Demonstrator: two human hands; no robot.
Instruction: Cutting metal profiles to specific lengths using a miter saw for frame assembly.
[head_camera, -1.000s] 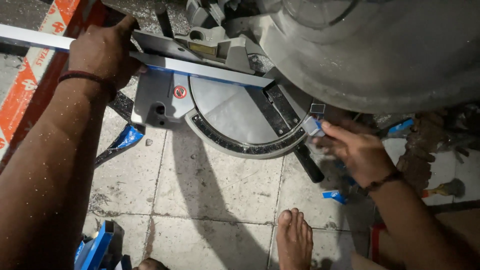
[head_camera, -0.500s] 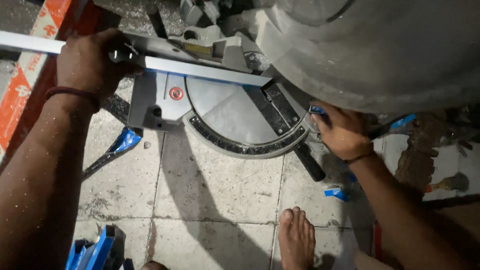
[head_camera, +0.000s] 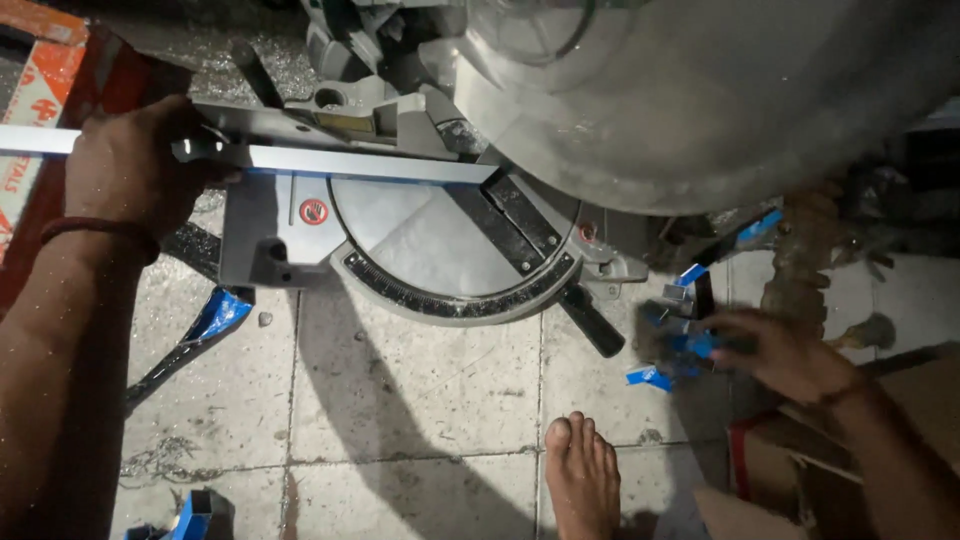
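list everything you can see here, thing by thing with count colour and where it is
metal bar: one, silver, lying along the saw's fence, left end under the left hand
mitre saw: one, grey with a black angle scale and black handle, on the floor at centre
blade guard: one, grey, filling the upper right
blue-taped offcuts: several, blue and dark, on the floor right of the saw, at the right hand
blue-tipped strip: one, black and blue, floor at left
orange board: one, orange and white, upper left edge
cardboard box: one, brown, lower right
tiled floor: grey, dusty
bare foot: one, bottom centre
left hand: pressing on the bar, dark band at the wrist
right hand: among the offcuts, blurred
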